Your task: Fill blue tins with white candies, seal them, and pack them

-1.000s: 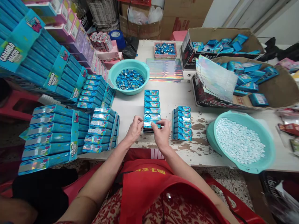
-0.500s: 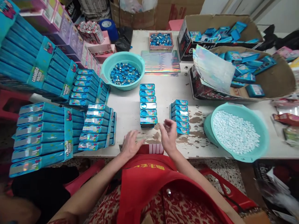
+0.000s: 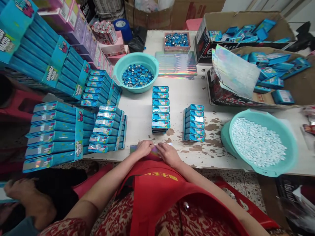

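At the table's near edge my left hand [image 3: 145, 148] and my right hand [image 3: 169, 154] are almost touching, fingers bent and pinched together. Both are on a shiny holographic sheet [image 3: 154, 153], partly hidden beneath them and against the red apron. Just beyond my hands stands a row of blue candy tins [image 3: 160, 109], each with a round recess on top. To the right is a second, shorter block of blue tins [image 3: 195, 124].
A turquoise basin [image 3: 119, 67] holds blue-and-silver caps; another turquoise basin [image 3: 227, 144] holds white candies. Cardboard boxes [image 3: 208, 85] of blue packs stand at right. Stacked blue display boxes [image 3: 78, 134] crowd the left. Holographic sheets [image 3: 176, 64] lie at the back. Another person's hand [image 3: 22, 190] shows lower left.
My hands, apart and spread before, have come together at the table edge and closed on the holographic sheet. The view has shifted slightly. Both tin rows look the same.
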{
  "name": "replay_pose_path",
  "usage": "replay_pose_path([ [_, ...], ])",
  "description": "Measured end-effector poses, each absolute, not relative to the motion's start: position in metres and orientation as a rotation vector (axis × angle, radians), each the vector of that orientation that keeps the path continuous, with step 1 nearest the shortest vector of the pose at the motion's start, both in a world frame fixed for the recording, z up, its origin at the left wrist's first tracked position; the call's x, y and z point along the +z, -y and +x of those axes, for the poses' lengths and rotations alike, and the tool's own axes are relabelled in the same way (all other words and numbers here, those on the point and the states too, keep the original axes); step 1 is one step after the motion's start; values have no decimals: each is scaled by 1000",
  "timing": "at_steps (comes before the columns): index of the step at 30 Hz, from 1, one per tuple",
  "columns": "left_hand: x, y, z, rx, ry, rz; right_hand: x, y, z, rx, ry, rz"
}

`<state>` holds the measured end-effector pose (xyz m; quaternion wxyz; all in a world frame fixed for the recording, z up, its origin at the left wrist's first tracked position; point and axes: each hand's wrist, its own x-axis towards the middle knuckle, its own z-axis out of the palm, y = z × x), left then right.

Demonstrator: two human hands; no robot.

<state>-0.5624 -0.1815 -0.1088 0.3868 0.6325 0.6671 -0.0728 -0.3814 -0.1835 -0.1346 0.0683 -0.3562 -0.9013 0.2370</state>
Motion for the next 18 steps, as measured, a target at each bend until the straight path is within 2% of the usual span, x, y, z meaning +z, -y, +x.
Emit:
replay_pose_path([
  [5,-115,179,-562,-159,-1684,1613,-135,179,-391,689,2553,-1229],
  [9,-116,180,-563,-112,-1685,1611,-118,180,-389,879,2464,-1287],
  [14,-84,191,-563,459,-1459,1434,-65,177,-381,1213,1950,-1362],
  [18,-46,192,-560,608,-1267,1220,-25,165,-390,1341,1578,-1356],
])
